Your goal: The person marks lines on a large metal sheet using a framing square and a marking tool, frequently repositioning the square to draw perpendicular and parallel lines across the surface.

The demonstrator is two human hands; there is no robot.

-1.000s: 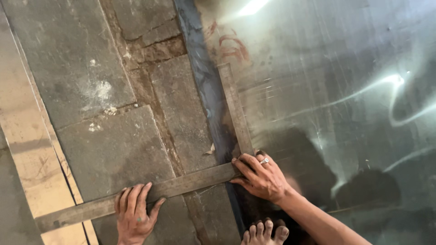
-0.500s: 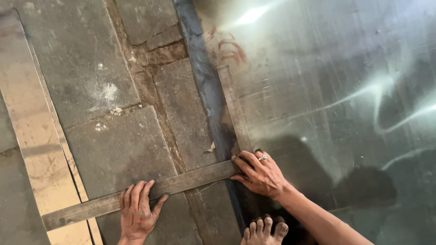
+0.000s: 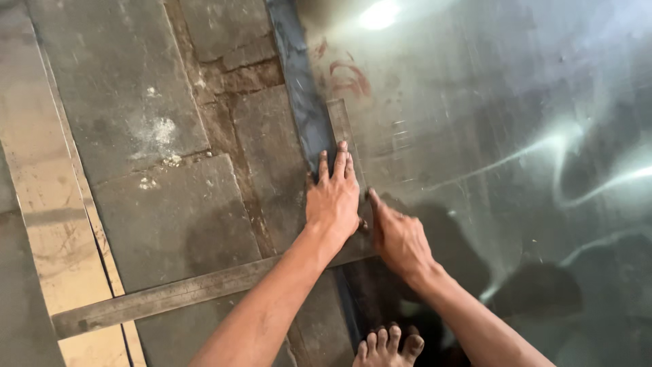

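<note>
- We count two hands. Our left hand [image 3: 333, 200] lies flat, fingers straight and together, pressing on the short arm of one steel L-square [image 3: 204, 289] at the left edge of one metal sheet [image 3: 502, 136].
- Our right hand [image 3: 397, 238] is loosely curled, forefinger extended, tip touching the sheet just beside the square; it grips nothing.
- The square's long arm runs leftward across the stone floor [image 3: 170, 211].
- One bare foot [image 3: 387, 343] shows at the bottom edge.

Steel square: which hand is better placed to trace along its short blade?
Right, probably. The right hand rests on the metal sheet, fingertip at the blade's edge; the left hand lies flat on the steel square, pinning it.
</note>
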